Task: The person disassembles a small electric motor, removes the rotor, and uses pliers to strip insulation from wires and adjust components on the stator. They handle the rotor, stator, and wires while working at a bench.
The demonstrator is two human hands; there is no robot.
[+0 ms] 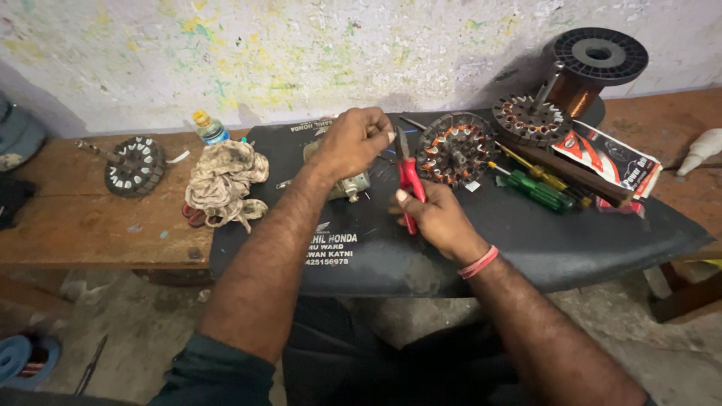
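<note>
While gripping the red-handled metal pliers [410, 188] upright in the right hand [436, 218], left hand [353, 139] clenched on something too small to tell. Just beyond, round copper-wound motor stator [455, 149] on black rubber mat [541, 233] over wooden desk [90, 225].

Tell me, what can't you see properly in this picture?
- Whatever the left hand pinches: head view, hidden by its closed fingers.
- The grey metal part on the black mat: mostly behind the left forearm.
- The red-handled pliers: handles partly covered by the right hand.
- The blue round thing: cut off by the left edge.
</note>
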